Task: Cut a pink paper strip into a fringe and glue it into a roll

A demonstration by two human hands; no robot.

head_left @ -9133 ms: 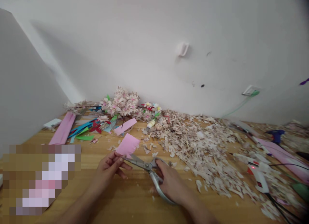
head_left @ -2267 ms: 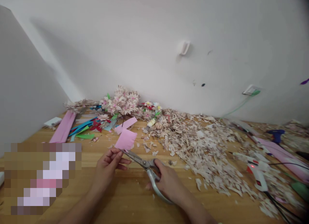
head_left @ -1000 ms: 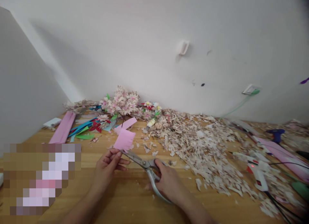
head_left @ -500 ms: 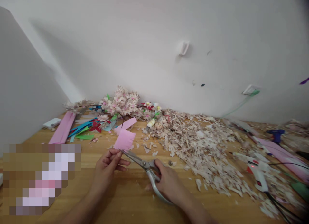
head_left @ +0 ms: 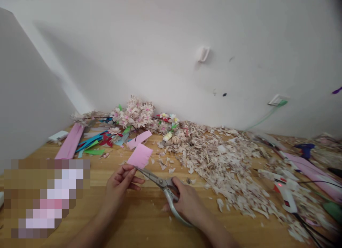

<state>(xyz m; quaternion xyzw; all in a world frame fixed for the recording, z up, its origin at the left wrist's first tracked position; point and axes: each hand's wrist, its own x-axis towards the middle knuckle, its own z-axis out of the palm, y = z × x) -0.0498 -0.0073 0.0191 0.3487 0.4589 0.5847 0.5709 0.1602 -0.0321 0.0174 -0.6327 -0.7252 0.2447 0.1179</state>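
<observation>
Extending beyond the left hand [head_left: 121, 180], a piece of pink paper [head_left: 140, 155] shows almost its whole surface, as the grip takes only its near left corner. The thumb and the forefinger pinch this corner between them, while the other fingers are loosely bent below the paper and apart from it. From the fingertips, the paper reaches forward and slightly to the right, and its right edge carries a row of small cuts, like a fringe. Whether it touches the wooden worktop [head_left: 149, 223] under it, I cannot tell.

Close to the pinch, the tips of the metal scissors [head_left: 153, 177] lie at the near edge of the paper, just beside the thumb. The right hand [head_left: 187, 201] is wrapped on the handles; the blades look nearly together, but their contact with the paper is not clear.

Behind the paper, and near to it, lies a pink strip [head_left: 140, 139]. Farther back, a bunch of pale flowers [head_left: 139, 111] rests by the wall [head_left: 160, 45]. To the right spreads a wide heap of pale scraps [head_left: 227, 166], and a white glue gun [head_left: 288, 196] with a red light lies at its right side.
</observation>
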